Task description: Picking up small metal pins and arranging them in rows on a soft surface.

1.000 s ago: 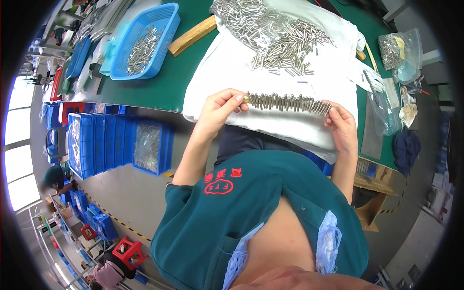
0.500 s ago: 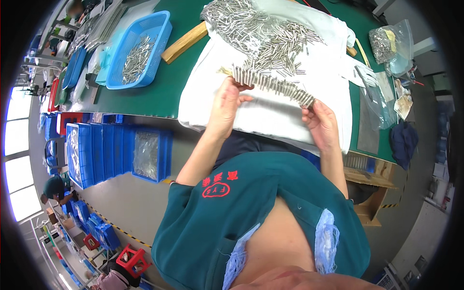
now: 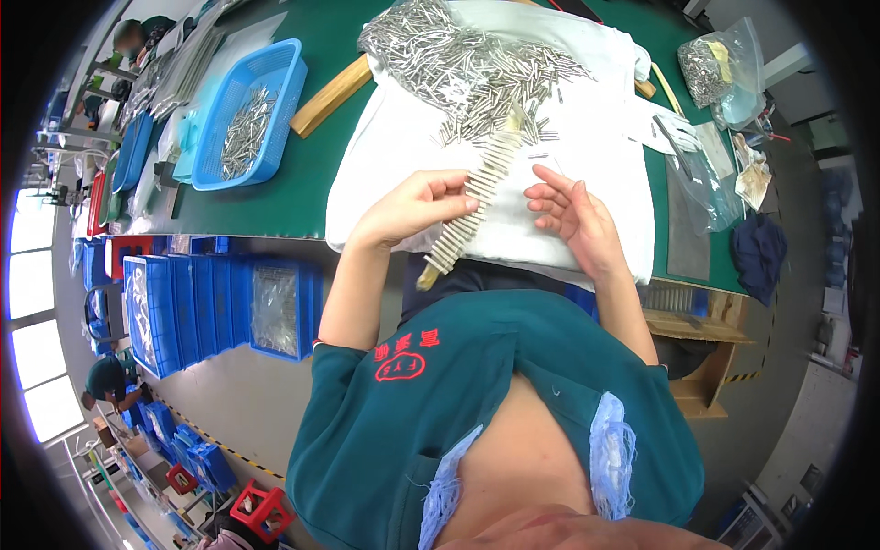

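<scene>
A long strip lined with short metal pins (image 3: 455, 240) slants over the white cloth (image 3: 385, 137), its upper end near the loose pins. My left hand (image 3: 431, 203) grips it around the middle, thumb in front and fingers partly hidden behind. Yellowish tape-like ends show at the top and bottom of the strip. To its right, my right hand (image 3: 576, 218) is held apart from it, fingers spread and holding nothing. Beyond both hands lies a heap of loose metal pins (image 3: 495, 87) on the cloth, part of it in or under clear plastic (image 3: 403, 46).
A blue basket (image 3: 291, 101) with more pins stands left, beside a wooden bar (image 3: 332, 95). At right are a bag of metal parts (image 3: 704, 75), a white glove (image 3: 662, 130) and a dark cloth (image 3: 759, 257). Blue crates (image 3: 206, 312) stand below the table's left edge.
The strip has swung from lying crosswise between both hands to a steep slant. My right hand has let go of its end and opened; my left now holds it nearer the middle.
</scene>
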Action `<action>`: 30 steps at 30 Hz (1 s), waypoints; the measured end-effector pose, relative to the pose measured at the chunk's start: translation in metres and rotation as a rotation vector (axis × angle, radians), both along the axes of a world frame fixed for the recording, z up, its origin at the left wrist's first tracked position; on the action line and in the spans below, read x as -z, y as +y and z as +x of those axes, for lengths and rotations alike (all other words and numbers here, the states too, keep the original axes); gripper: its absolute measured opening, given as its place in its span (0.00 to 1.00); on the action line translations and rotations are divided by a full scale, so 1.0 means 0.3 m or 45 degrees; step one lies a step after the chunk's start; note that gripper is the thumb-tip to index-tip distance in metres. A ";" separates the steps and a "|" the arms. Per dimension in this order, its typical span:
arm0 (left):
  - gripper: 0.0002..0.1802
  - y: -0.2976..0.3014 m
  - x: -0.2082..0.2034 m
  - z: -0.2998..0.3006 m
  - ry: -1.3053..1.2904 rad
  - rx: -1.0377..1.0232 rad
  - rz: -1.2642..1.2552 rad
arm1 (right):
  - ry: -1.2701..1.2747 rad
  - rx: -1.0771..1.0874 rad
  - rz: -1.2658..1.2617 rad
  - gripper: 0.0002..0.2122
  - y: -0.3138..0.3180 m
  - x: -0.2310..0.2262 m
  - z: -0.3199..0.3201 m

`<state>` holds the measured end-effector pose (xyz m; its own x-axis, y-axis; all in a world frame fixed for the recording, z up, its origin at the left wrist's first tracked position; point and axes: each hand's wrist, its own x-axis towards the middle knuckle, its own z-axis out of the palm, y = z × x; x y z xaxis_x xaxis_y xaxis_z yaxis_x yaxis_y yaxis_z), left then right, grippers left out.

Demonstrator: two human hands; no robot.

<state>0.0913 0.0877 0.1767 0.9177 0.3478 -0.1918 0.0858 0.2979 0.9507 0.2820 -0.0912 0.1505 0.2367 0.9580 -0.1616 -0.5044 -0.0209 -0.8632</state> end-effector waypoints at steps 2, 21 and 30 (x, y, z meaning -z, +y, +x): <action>0.14 0.022 0.013 -0.009 0.147 0.422 0.038 | -0.020 0.012 -0.012 0.28 0.008 -0.008 0.009; 0.16 0.031 0.010 -0.116 0.074 -0.336 0.569 | -0.070 0.409 -0.038 0.21 -0.077 0.029 0.101; 0.14 -0.074 -0.040 -0.108 -0.124 -0.809 1.680 | -0.123 0.456 -0.056 0.22 -0.095 0.020 0.102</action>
